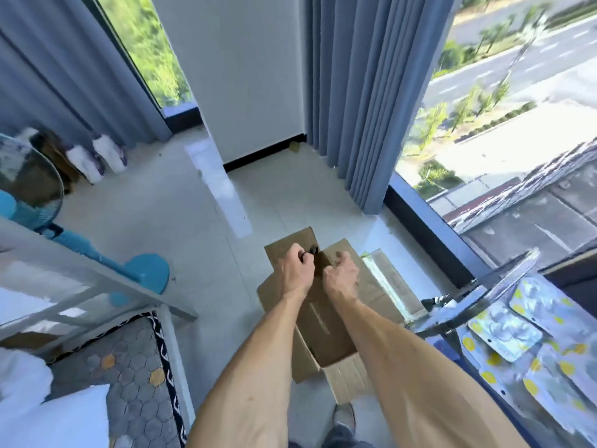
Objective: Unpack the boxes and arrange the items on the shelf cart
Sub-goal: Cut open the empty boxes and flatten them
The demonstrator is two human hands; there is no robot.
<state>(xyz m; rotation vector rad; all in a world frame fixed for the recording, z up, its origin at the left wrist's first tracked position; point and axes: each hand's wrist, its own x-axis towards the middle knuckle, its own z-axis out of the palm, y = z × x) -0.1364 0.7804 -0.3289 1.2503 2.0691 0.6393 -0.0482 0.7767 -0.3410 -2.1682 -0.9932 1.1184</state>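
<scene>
We are reaching two forearms down; our left hand point(298, 265) and right hand point(341, 273) are each gripping a flap of one open cardboard box point(318, 337) sitting on the floor point(193, 221).

Both bare arms reach forward and down, hands close together.

The left hand point(298, 265) is a fist with its knuckles up, fingers curled around a small dark thing too blurred to identify. The right hand point(341, 273) sits just beside it, fingers curled under and gripping, though what it holds cannot be made out. Both forearms run nearly parallel from the bottom of the view, wrists straight, sleeves not visible.
</scene>
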